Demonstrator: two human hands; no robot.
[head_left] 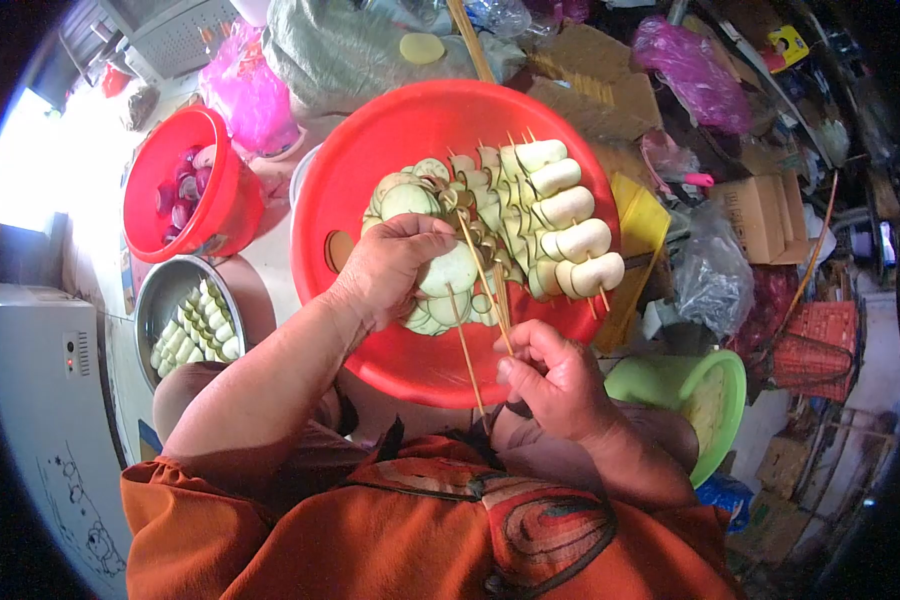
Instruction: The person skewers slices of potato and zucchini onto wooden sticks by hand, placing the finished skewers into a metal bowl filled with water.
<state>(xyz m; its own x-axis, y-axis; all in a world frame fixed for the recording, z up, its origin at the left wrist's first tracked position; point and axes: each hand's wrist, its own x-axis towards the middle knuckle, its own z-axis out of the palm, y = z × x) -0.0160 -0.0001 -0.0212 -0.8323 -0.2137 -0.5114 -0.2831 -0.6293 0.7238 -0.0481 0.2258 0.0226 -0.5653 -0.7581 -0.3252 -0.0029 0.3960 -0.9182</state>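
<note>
Cluttered stall: over the red tray, my left hand clamps vegetable slices, right hand pinching a skewer; finished skewers stacked beside, probably more slices waiting.

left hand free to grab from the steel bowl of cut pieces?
Probably not yet: the left hand is gripping a vegetable slice over the red tray. The steel bowl lies open beside that arm, nothing covering it.

The big red tray carries skewered vegetable slices and loose pale slices
</note>
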